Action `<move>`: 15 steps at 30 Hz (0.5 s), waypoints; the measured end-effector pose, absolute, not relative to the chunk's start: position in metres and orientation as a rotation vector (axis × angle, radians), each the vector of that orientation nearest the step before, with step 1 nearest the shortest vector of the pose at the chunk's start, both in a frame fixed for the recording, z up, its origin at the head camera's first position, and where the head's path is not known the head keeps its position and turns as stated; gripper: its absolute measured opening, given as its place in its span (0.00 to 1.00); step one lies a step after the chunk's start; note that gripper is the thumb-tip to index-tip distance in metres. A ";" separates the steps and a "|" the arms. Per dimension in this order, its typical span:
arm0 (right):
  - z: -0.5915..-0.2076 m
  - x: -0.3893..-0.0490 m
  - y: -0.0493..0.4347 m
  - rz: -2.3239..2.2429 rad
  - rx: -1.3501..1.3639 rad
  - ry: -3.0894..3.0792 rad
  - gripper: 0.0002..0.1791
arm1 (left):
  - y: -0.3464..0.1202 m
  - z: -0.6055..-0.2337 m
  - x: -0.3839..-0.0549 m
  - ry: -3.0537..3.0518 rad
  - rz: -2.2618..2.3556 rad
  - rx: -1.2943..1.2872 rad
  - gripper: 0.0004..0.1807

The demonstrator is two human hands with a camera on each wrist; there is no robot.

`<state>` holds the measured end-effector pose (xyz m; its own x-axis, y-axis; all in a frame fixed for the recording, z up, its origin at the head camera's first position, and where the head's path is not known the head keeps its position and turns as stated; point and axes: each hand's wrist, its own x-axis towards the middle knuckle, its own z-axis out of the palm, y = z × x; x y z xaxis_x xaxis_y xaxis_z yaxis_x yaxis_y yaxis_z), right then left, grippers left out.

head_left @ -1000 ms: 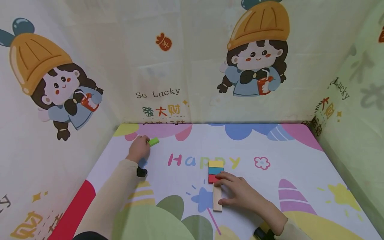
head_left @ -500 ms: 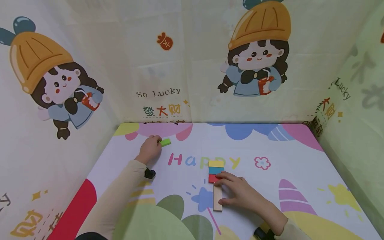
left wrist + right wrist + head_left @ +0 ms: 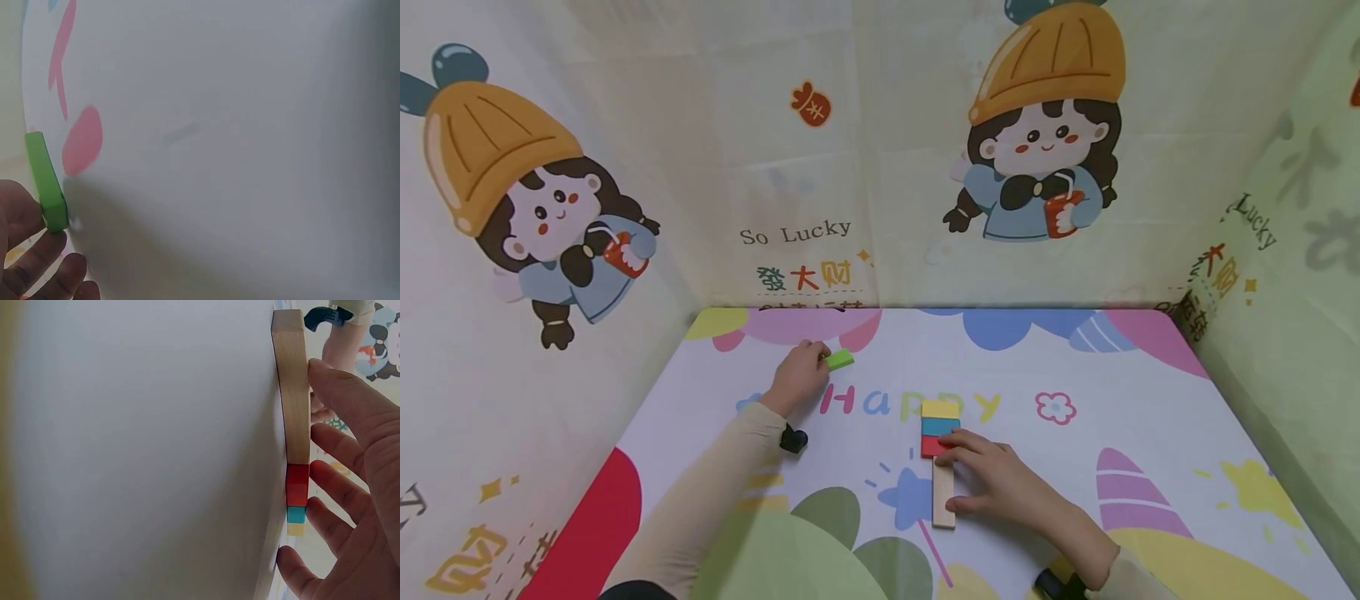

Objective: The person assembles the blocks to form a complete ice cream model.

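Note:
My left hand [image 3: 797, 377] pinches one end of a green block [image 3: 840, 359] near the far left part of the table. In the left wrist view, the green block [image 3: 45, 178] sticks out past the thumb and fingertips. Nearer the middle, a plain wooden block [image 3: 943, 504] lies lengthwise. Beyond its far end a red block [image 3: 930, 447], a blue block [image 3: 938, 427] and a yellow block [image 3: 940, 409] lie crosswise in a row, touching. My right hand [image 3: 1007, 487] rests its spread fingertips and thumb lightly on the wooden and red blocks, as the right wrist view [image 3: 356, 487] shows.
A white tabletop [image 3: 1135, 433] printed with colourful shapes and the word "Happy" carries the blocks. Patterned cloth walls [image 3: 895, 192] enclose its back and sides. A black wrist device [image 3: 793, 439] sits at the left cuff.
My left hand has moved steadily to the right with the green block, nearing the row of blocks. The right hand and the blocks under it have stayed still.

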<state>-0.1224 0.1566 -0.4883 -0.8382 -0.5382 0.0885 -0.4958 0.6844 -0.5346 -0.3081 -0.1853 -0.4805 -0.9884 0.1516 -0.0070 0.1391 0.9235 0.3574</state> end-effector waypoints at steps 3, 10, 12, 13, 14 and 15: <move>-0.489 -0.122 0.157 -0.857 -0.870 2.818 0.27 | -0.179 -0.482 -0.307 3.033 0.573 0.250 0.16; -0.491 -0.123 0.157 -0.858 -0.867 2.818 0.27 | -0.164 -0.483 -0.303 3.022 0.559 0.332 0.16; -0.491 -0.123 0.157 -0.857 -0.867 2.813 0.27 | -0.158 -0.484 -0.302 3.023 0.557 0.362 0.16; -0.491 -0.123 0.157 -0.859 -0.868 2.811 0.27 | -0.156 -0.485 -0.301 3.023 0.555 0.376 0.16; -0.491 -0.123 0.157 -0.863 -0.869 2.809 0.27 | -0.153 -0.486 -0.301 3.021 0.556 0.389 0.15; -0.490 -0.123 0.157 -0.865 -0.871 2.809 0.27 | -0.150 -0.486 -0.300 3.021 0.559 0.401 0.15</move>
<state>-0.1232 0.1566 -0.4905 -0.8359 -0.5415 0.0900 -0.4984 0.6799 -0.5379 -0.3002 -0.1503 -0.4864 -0.9656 0.2599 0.0043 0.2442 0.9015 0.3573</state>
